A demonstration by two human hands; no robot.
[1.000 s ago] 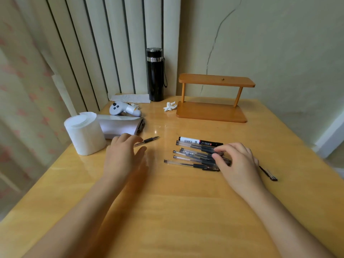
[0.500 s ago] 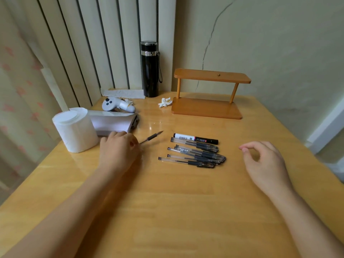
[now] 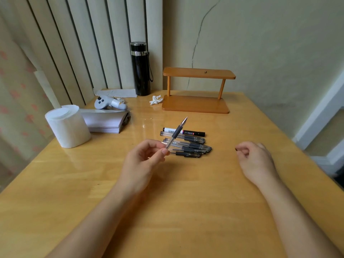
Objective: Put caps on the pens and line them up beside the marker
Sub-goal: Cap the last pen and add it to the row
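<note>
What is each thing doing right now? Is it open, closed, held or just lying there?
Pen: uncapped, held up in the left hand, tip pointing away.
Right hand: curled, something small and dark at its fingers; cannot tell what.
Pens in the row: capped, lying beside the marker.
Marker: capped, lying flat.
Flask: upright, lid on.
Paper roll: standing on end.

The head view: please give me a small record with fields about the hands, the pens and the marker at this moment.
left hand: holds an uncapped pen, tip up and away
right hand: curled, something small and dark at the fingertips, cannot tell what
marker: lies flat on the table, far side of the row
capped pens: lie flat in a row beside the marker
</note>
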